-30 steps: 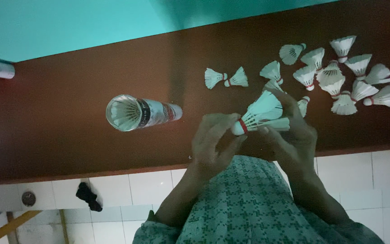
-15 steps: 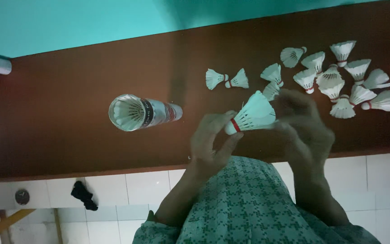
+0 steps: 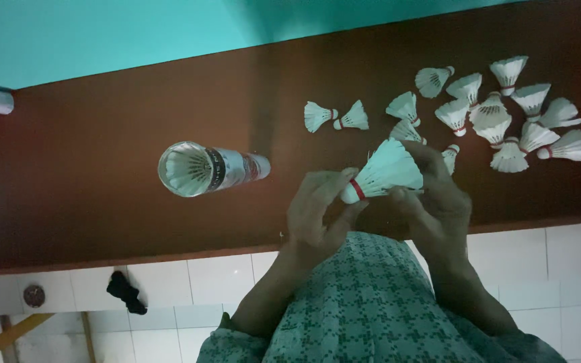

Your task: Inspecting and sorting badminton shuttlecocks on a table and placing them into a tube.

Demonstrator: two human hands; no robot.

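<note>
Both hands meet in the middle of the frame, just below centre, around one white feathered shuttlecock [image 3: 386, 173]. The left hand [image 3: 317, 212] pinches its rounded cork base, by the red band, between thumb and fingertips. The right hand [image 3: 438, 202] curls around the feather skirt from the right, its fingers closed lightly on the feathers.

To the left of the hands a clear tube [image 3: 204, 169] stands on the dark red-brown worktop [image 3: 89, 181], its open mouth toward the camera and shuttlecocks already stacked inside. A loose cluster of shuttlecocks [image 3: 506, 114] lies in the upper right, and a pair of shuttlecocks [image 3: 336, 116] lies base to base above the hands. A patterned green garment [image 3: 364, 302] fills the bottom centre, with white tiles [image 3: 169, 289] below the worktop's edge.

The main risk, as I judge it, is to the feathers: too firm a squeeze by the right hand could bend or split them. The tube looks narrow and tall, so a knock from either wrist could topple it. The light is dim, which makes small flaws hard to see.
</note>
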